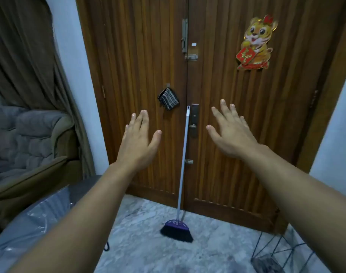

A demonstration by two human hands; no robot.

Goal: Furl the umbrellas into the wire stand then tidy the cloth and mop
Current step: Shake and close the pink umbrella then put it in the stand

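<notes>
Holding both hands out flat before the door [140, 56], we have nothing in either grip: the left hand [138, 140] and the right hand [230, 131] are spread, fingers straight, at mid-frame, touching nothing that we can see. The cloth [168, 98] hangs folded from a small hook on the door, just above and between our hands, nearer the left one. The long-handled tool that we take for the mop [183, 166], though its dark bristled head at lower centre looks more like a broom, leans upright against the door seam between our hands, its handle tip close to the right thumb. The wire stand [274, 251] sits at the lower right edge, partly cut off; we see no umbrellas. Both items look tidied already, we judge. If anything remains, we should straighten the handle gently so that it does not slide along the marble floor [217, 243].
</notes>
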